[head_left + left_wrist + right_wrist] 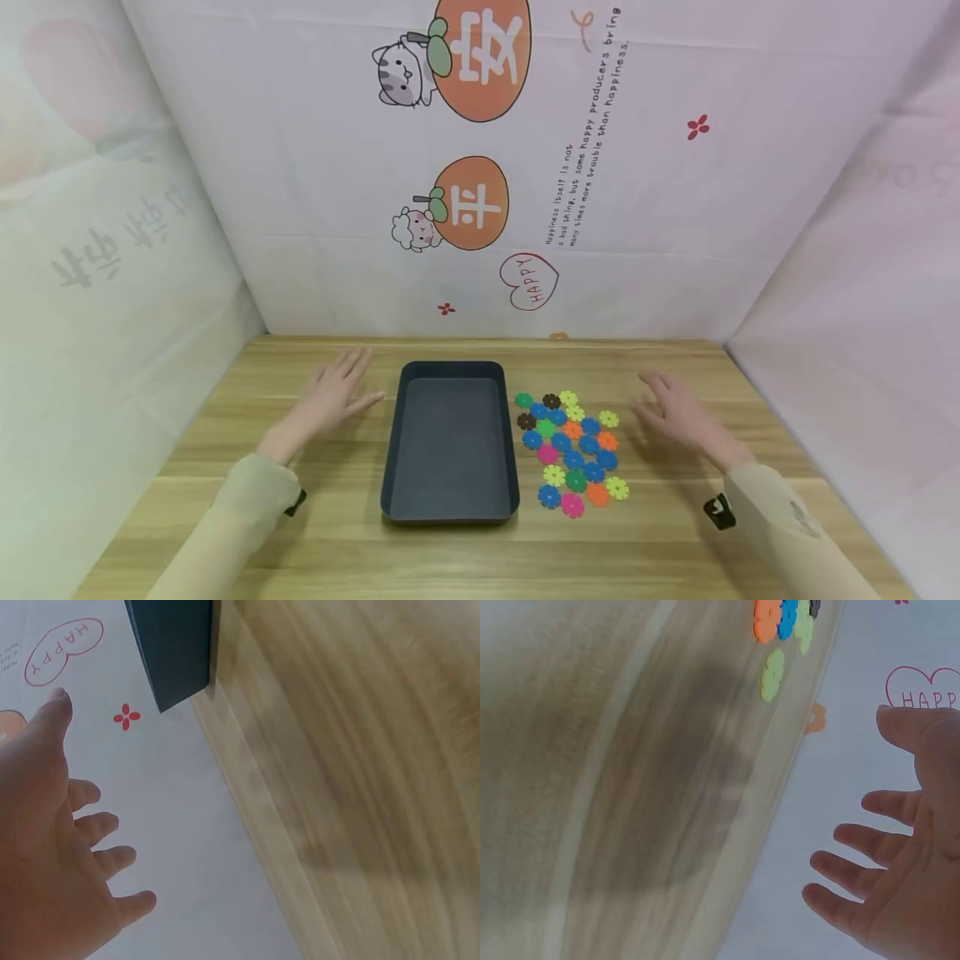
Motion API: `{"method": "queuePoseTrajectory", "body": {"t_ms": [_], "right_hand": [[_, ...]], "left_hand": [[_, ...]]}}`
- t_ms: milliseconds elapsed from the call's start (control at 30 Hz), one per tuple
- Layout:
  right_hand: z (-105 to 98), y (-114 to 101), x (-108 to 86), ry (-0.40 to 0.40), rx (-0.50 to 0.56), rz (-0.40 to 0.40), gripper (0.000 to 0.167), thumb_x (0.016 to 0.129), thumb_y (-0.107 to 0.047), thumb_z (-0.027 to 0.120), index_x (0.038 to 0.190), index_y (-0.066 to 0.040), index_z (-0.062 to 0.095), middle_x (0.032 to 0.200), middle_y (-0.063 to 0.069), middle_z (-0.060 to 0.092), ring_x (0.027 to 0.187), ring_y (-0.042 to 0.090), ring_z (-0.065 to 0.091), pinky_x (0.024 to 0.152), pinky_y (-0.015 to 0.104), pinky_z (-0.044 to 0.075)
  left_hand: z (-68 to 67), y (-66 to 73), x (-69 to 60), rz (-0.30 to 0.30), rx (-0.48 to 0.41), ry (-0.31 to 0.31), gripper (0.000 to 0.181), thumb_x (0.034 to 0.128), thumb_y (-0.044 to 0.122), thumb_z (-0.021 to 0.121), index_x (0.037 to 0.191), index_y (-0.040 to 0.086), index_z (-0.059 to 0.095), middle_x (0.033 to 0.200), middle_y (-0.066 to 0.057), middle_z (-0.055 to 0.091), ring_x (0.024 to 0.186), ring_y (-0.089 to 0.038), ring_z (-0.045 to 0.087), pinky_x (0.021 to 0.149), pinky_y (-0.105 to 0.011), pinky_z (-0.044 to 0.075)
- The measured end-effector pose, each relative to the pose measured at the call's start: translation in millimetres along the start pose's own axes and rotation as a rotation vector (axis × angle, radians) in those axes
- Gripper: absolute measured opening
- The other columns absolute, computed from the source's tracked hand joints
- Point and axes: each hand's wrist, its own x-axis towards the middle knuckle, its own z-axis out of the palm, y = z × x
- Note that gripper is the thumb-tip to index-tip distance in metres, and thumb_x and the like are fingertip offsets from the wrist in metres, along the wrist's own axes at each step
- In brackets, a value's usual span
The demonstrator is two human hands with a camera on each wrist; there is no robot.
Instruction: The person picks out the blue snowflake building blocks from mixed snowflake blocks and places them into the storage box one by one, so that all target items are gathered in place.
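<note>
My left hand (330, 398) hovers with relaxed fingers to the left of a dark grey rectangular tray (451, 521). It touches nothing, and the left wrist view shows the palm bare beside the tray's outer wall (172, 652). On the other side, my right hand (678, 414) is held over the wood, fingers loosely extended and holding nothing. Between the tray and that hand lie several flat flower-shaped plastic discs (573, 459) in blue, green, yellow, orange, pink and brown. A yellow disc (772, 675) is nearest in the right wrist view. No discs show inside the tray.
A wooden tabletop (420, 562) carries everything. White printed cloth (637, 275) rises at the back edge, with cloth walls at the left (150, 317) and right (847, 300). A black strap piece (720, 512) hangs at the right wrist.
</note>
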Motion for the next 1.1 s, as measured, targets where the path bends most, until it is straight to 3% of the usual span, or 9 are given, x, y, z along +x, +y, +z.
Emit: {"method": "queuePoseTrajectory", "body": {"t_ms": [200, 467, 633, 767, 1100], "right_hand": [[7, -3, -9.6, -0.045, 0.107, 0.008, 0.057, 0.099, -0.026, 0.060, 0.140, 0.011, 0.044, 0.139, 0.036, 0.048, 0.121, 0.054, 0.052, 0.098, 0.064, 0.048], [14, -14, -18.2, -0.102, 0.232, -0.034, 0.046, 0.095, -0.018, 0.066, 0.125, 0.015, 0.056, 0.113, 0.029, 0.067, 0.097, 0.037, 0.068, 0.080, 0.044, 0.060], [21, -15, -22.7, -0.147, 0.299, -0.054, 0.034, 0.093, -0.019, 0.069, 0.115, 0.007, 0.064, 0.099, 0.013, 0.071, 0.087, 0.015, 0.067, 0.074, 0.025, 0.058], [25, -17, -26.3, -0.186, 0.347, -0.050, 0.028, 0.091, -0.020, 0.071, 0.109, 0.002, 0.066, 0.093, 0.004, 0.068, 0.082, 0.001, 0.059, 0.070, 0.018, 0.053], [31, -21, -31.9, -0.254, 0.432, -0.055, 0.023, 0.090, -0.018, 0.072, 0.103, 0.000, 0.065, 0.091, 0.005, 0.067, 0.078, 0.001, 0.057, 0.065, 0.018, 0.051]], "left_hand": [[9.9, 9.2, -5.4, 0.038, -0.035, -0.001, 0.082, 0.0980, 0.044, 0.058, 0.158, 0.002, 0.020, 0.165, -0.021, 0.017, 0.150, -0.047, 0.019, 0.116, -0.071, 0.021], [18.7, 19.9, -10.7, 0.041, -0.079, -0.058, 0.084, 0.0978, 0.052, 0.054, 0.159, 0.005, 0.019, 0.166, -0.017, 0.016, 0.152, -0.044, 0.016, 0.120, -0.066, 0.016], [25.1, 24.3, -14.8, 0.059, -0.086, -0.068, 0.084, 0.0975, 0.051, 0.055, 0.158, 0.004, 0.021, 0.165, -0.017, 0.019, 0.151, -0.045, 0.020, 0.118, -0.068, 0.019], [29.6, 26.4, -16.7, 0.074, -0.088, -0.069, 0.081, 0.0982, 0.049, 0.055, 0.157, 0.003, 0.023, 0.164, -0.019, 0.023, 0.151, -0.045, 0.022, 0.117, -0.069, 0.021], [35.4, 30.3, -16.7, 0.092, -0.079, -0.093, 0.079, 0.0986, 0.048, 0.055, 0.157, 0.003, 0.025, 0.164, -0.019, 0.022, 0.151, -0.043, 0.021, 0.117, -0.069, 0.022]]}}
